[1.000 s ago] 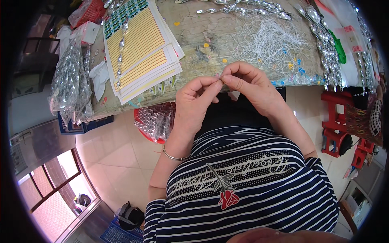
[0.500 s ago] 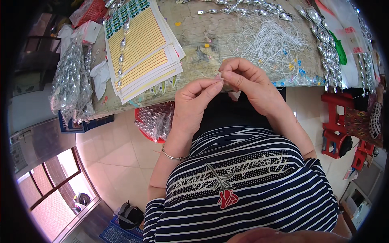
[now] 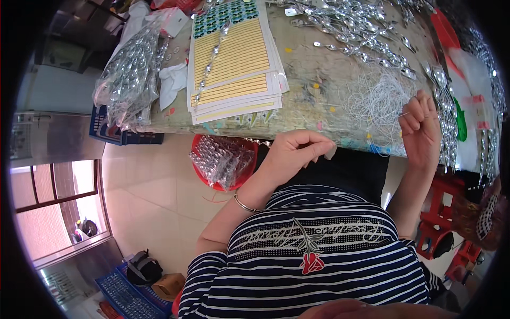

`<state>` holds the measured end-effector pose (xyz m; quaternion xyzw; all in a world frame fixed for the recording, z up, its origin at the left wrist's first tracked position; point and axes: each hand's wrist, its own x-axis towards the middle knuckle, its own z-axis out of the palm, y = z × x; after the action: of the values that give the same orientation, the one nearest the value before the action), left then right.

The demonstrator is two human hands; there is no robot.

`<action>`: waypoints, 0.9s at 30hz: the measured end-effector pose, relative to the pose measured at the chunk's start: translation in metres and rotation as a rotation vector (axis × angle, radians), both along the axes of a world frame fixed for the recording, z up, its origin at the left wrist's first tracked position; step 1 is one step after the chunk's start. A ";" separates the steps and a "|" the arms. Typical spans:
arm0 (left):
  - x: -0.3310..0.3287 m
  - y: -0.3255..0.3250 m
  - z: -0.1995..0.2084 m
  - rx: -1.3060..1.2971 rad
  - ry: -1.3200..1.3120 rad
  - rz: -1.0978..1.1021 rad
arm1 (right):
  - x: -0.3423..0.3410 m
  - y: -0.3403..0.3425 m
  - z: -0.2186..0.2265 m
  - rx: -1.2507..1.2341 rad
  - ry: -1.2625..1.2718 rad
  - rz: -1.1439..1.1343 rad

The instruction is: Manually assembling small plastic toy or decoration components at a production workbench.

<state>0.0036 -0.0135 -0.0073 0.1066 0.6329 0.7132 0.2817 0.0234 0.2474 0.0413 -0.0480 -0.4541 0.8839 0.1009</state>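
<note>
My left hand point(image 3: 297, 155) is in front of the table's near edge, thumb and forefinger pinched together. A small pale piece point(image 3: 330, 153) shows at its fingertips, too small to name. My right hand point(image 3: 423, 130) is raised at the right, beside a tangled heap of white string point(image 3: 380, 98). Its fingers are curled in. A thin pale strand seems to show at those fingers, but I cannot tell what they hold.
Stacked sticker sheets point(image 3: 234, 64) lie on the table point(image 3: 303, 106), with a twisted silver strip point(image 3: 208, 69) on top. More silver strips point(image 3: 350, 26) spread at the back. Bagged silver pieces point(image 3: 133, 74) lie at the left. Below stands a red basin point(image 3: 248, 173). A green tool point(image 3: 460, 119) is far right.
My hands were together at the table edge and have parted. The right has moved right, next to the string; the left is lower. The whole view has shifted too.
</note>
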 end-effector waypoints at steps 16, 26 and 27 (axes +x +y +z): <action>-0.004 -0.004 -0.014 0.061 -0.021 -0.145 | -0.009 -0.040 0.004 0.001 -0.019 0.176; 0.012 -0.058 -0.036 -0.286 0.124 -0.102 | -0.024 -0.016 0.017 -0.013 0.009 -0.017; 0.012 -0.063 -0.035 -0.284 0.126 -0.120 | -0.025 -0.013 0.017 0.001 -0.015 -0.071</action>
<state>0.0156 -0.0766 -0.0428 0.1478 0.7362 0.5904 0.2960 -0.0014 0.2342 0.0580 -0.0706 -0.4535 0.8791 0.1289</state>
